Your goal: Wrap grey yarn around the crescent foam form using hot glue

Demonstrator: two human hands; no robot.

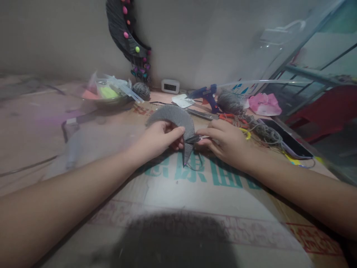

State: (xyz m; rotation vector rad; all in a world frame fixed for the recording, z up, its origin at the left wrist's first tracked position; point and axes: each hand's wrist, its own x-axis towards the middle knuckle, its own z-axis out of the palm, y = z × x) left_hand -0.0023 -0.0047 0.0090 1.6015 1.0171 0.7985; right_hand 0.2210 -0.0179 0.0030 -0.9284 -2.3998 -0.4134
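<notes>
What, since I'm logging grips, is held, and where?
Left hand grips the gray crescent by its inner curve; right hand pinches an unclear pointed tool behind its tip.

The left hand [169,136] hides part of the grey crescent [178,116]; the tool [193,139] in the right hand [223,140] is blurred.

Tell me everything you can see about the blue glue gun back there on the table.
The glue gun has a dark blue body and handle with an orange trigger, and looks like plastic. It lies on its side near the wall, nozzle pointing left over a white piece, handle toward the viewer. A ball of gray yarn sits just right of it. Neither hand touches it. Whether it is on can't be told.
</notes>
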